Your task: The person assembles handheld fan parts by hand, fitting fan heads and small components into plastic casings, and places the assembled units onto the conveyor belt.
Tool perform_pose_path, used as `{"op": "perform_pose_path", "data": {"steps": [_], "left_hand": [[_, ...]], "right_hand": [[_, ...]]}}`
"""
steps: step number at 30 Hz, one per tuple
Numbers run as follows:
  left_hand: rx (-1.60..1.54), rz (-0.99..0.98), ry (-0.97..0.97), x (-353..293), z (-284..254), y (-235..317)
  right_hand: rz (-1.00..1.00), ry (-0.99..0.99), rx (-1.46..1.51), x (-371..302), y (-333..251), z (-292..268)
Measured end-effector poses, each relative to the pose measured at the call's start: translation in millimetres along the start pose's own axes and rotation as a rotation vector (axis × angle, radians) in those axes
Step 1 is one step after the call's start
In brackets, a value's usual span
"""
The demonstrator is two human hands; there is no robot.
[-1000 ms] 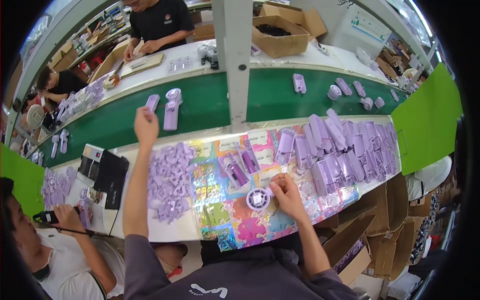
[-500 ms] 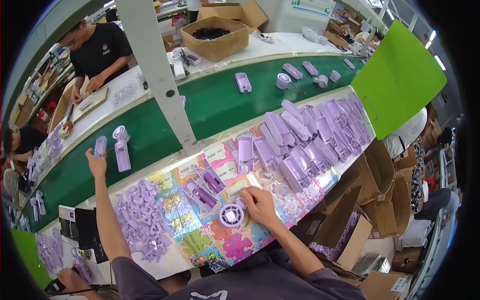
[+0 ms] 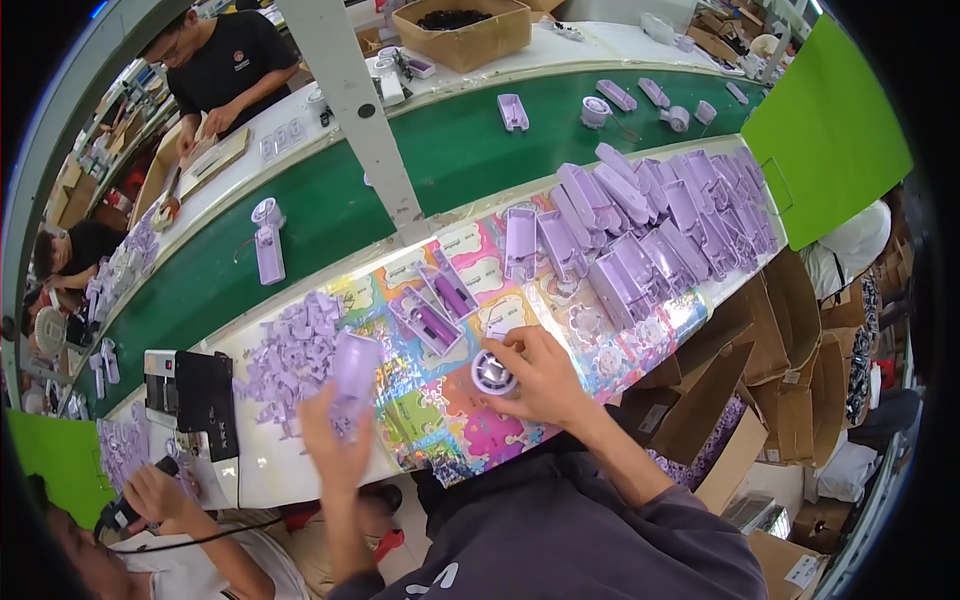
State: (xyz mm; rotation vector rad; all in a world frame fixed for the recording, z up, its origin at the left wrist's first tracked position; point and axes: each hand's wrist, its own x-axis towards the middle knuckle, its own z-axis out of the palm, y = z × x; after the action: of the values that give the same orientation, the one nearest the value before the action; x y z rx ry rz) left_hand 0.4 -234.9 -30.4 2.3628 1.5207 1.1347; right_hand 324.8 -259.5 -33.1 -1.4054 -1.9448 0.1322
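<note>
My left hand (image 3: pixel 335 445), smeared by motion, holds a lavender plastic housing (image 3: pixel 358 368) above the pile of small lavender parts (image 3: pixel 300 350). My right hand (image 3: pixel 545 378) is closed on a round lavender fan head (image 3: pixel 492 373) with a pale centre, low over the colourful printed sheet (image 3: pixel 410 420). Just beyond it on the sheet lie two open housings, each with a purple cylinder inside: a nearer one (image 3: pixel 428 322) and a farther one (image 3: pixel 452 286).
Empty lavender housings (image 3: pixel 650 240) are heaped on the right. Beyond the bench runs a green conveyor belt (image 3: pixel 450 165) carrying a fan assembly (image 3: pixel 268 245) and other parts. A grey post (image 3: pixel 370 120) stands at the bench's far edge. Co-workers sit across the belt and at lower left.
My left hand has come back from the belt to the bench with the housing. My right hand has closed round the fan head, which lay beside it. The whole view has shifted.
</note>
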Motion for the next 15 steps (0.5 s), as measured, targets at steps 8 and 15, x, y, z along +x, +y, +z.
{"op": "perform_pose_path", "data": {"steps": [8,15], "left_hand": [[-0.202,-0.255,-0.129,-45.7,47.1,80.8],[-0.059,0.165,-0.44,0.9,27.2,75.2]], "right_hand": [[0.205,-0.438,-0.02,-21.5,-5.4,-58.4],[0.292,-0.414,0.034,-27.2,-4.3,-64.3]]}}
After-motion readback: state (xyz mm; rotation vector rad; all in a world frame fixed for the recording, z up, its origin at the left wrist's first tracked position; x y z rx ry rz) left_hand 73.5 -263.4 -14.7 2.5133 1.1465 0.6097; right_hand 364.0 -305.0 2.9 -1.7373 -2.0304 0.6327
